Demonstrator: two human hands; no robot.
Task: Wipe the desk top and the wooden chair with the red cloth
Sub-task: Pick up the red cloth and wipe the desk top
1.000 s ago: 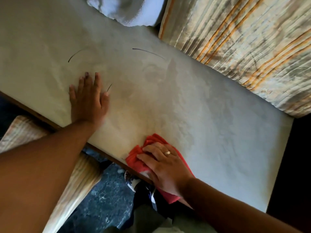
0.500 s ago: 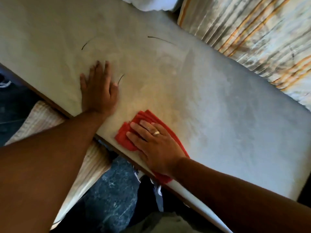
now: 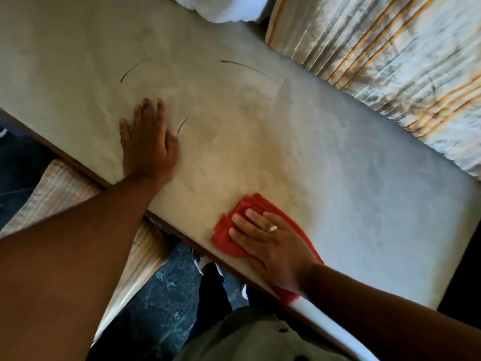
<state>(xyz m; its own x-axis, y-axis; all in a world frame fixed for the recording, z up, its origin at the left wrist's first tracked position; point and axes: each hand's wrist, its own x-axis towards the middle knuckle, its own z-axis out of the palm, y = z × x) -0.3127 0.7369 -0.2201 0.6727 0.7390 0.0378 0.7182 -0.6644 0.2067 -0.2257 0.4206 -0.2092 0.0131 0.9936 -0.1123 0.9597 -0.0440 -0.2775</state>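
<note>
Desk top: It is pale and wide. It runs from the top left to the lower right. A thin brown edge runs along its near side.
Red cloth: It is folded and lies flat on the desk top, close to the near edge. One end pokes out past the fingers, and another bit shows by the wrist, at the edge.
Right hand: It lies flat on top of the red cloth and presses it down. The fingers are straight and a little spread. It is not grabbing. A ring sits on one finger.
Left hand: It lies flat on the bare desk top, well apart from the cloth. The fingers are straight and close together. It holds nothing.
Dark lines: Three thin curved marks are on the desk top. One small mark is just beside the left thumb.
Wooden chair: A pale striped seat shows under the near edge, below the left arm.
Striped fabric: It is folded in many pleats, with orange lines, past the far edge of the desk.
White thing: It is soft and sits at the top. I cannot tell what it is.
Floor: It is dark and speckled.
</note>
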